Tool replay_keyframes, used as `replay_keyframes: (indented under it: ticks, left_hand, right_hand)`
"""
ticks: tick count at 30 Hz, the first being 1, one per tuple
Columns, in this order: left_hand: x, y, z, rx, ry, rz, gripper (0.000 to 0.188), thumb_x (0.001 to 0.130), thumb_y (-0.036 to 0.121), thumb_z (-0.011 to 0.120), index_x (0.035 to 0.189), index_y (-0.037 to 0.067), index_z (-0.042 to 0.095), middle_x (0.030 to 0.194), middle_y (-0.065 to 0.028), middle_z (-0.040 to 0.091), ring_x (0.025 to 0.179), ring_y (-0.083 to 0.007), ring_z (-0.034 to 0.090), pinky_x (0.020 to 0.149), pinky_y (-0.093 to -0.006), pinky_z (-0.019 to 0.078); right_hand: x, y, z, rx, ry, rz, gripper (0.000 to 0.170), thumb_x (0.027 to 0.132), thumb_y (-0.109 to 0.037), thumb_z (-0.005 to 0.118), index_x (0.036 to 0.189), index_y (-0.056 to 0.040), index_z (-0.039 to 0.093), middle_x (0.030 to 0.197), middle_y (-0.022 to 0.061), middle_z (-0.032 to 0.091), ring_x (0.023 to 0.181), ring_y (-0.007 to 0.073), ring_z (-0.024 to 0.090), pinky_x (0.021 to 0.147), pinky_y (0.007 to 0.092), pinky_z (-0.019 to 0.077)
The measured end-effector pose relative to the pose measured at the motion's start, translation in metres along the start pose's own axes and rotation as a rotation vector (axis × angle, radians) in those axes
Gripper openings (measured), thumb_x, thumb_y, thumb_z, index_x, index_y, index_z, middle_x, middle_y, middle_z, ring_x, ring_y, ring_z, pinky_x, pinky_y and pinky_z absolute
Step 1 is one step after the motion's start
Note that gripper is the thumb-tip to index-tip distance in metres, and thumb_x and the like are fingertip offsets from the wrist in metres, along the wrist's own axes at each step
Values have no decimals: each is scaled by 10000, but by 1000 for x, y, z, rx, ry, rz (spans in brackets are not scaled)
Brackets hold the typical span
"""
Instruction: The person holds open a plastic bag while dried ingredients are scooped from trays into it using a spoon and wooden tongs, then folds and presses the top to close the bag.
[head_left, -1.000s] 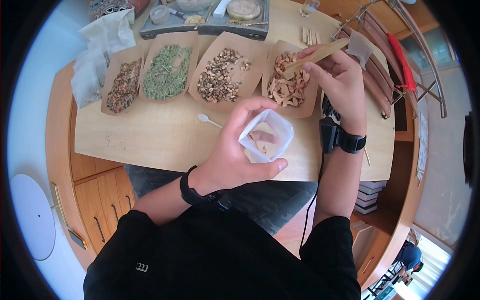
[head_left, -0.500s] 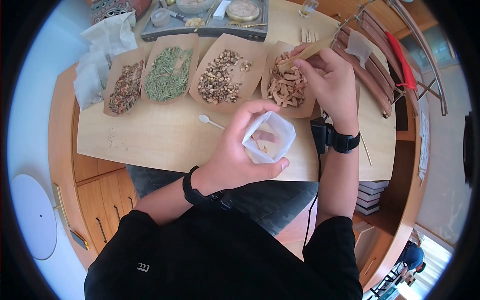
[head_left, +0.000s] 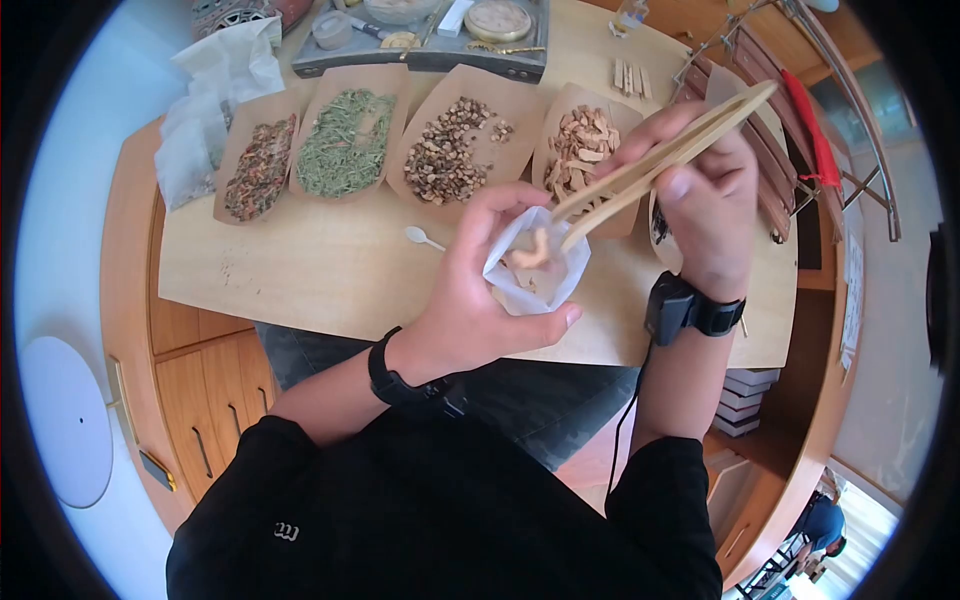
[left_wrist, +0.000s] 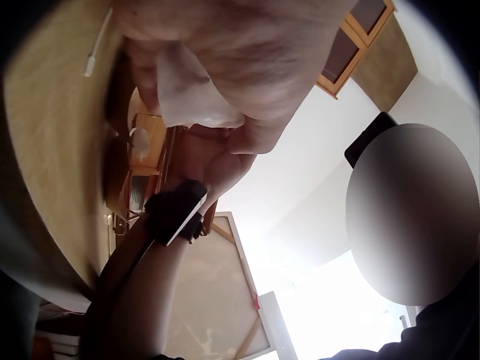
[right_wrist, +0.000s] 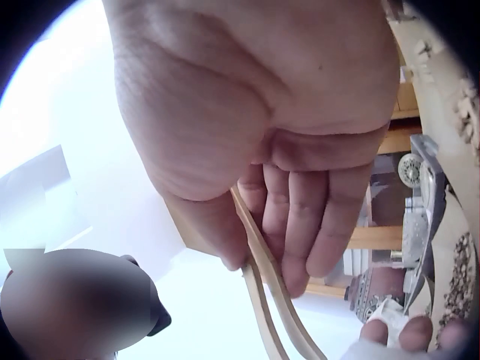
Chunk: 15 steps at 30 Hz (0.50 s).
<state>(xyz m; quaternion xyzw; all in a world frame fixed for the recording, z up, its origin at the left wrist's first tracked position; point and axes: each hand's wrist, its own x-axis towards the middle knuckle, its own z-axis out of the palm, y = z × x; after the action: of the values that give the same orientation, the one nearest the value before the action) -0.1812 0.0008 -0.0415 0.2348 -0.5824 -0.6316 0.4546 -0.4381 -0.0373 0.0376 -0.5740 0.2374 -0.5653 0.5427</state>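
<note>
My left hand [head_left: 455,305] curls its fingers and thumb round a small white pouch [head_left: 569,274], its mouth facing up. In my right hand [head_left: 715,205] is a pair of bamboo tongs [head_left: 668,157], pinched between thumb and fingers, tips at the pouch's mouth. A pale brown dried piece [head_left: 530,254], slightly blurred, shows in the opening just off the tips. In the right wrist view the two tong arms [right_wrist: 264,289] stand slightly apart. A paper tray of dried wood-like slices [head_left: 580,140] lies just beyond the pouch.
More paper trays hold brown chopped pieces [head_left: 445,160], green dried herb [head_left: 343,150] and a reddish mix [head_left: 260,170]. A white spoon [head_left: 420,237] lies left of the pouch. Behind are a grey tray [head_left: 420,62], white bags [head_left: 190,145] and a wooden rack [head_left: 755,130].
My right hand has brought the tongs from the tray of slices back to the pouch. A dried piece now shows in its mouth. The left hand has stayed nearly in place.
</note>
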Motion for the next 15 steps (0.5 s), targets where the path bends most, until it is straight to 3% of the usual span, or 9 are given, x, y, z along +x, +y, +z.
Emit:
replay_keyframes:
  ticks: [2,3,5,6,9,11,15]
  left_hand:
    - [0,0,1,-45,-6,20,901,827,103,969,1563,85,449,1463,-79,528,1377,-196,584,1055,-389,596]
    - [0,2,2,-49,-5,19,901,827,103,969,1563,85,449,1463,-79,528,1377,-196,584,1055,-389,596]
    - [0,6,3,13,-29,2,909,835,147,969,1563,95,427,1412,-68,530,1314,-181,584,1066,-377,553]
    - [-1,7,3,13,-30,2,909,835,147,969,1563,95,427,1412,-68,530,1314,-181,584,1066,-377,553]
    - [-2,7,2,1,-60,-32,909,834,160,976,1563,90,436,1414,-67,527,1314,-173,584,1062,-371,554]
    - [-3,4,2,-18,-50,-10,874,825,120,972,1549,62,487,1469,-90,526,1366,-193,595,1049,-378,602]
    - [-3,5,1,-15,-57,-11,866,829,123,970,1549,61,492,1463,-91,530,1365,-192,597,1049,-380,605]
  right_hand:
    - [-1,-5,-2,-156,185,-114,283,1030,17,741,1307,61,701,1216,170,812,1132,304,811,1031,417,643]
    - [-1,-7,-7,-159,185,-111,283,1030,17,741,1307,61,701,1216,170,812,1132,304,811,1031,417,643]
    - [2,-8,-23,-590,281,-2,255,1042,24,739,1294,58,718,1230,137,808,1150,239,792,1043,370,613]
    - [2,-8,-29,-642,240,104,246,1041,26,747,1286,49,737,1236,107,809,1163,175,769,1036,339,596]
    - [1,1,-32,-546,104,229,269,1032,25,756,1300,36,742,1233,90,809,1165,159,765,1039,335,600]
    - [3,7,-27,-551,87,251,259,1038,16,752,1296,37,744,1238,79,809,1161,154,763,1047,333,601]
    - [6,13,-21,-572,79,287,246,1040,10,755,1285,34,752,1236,86,812,1158,149,763,1048,332,604]
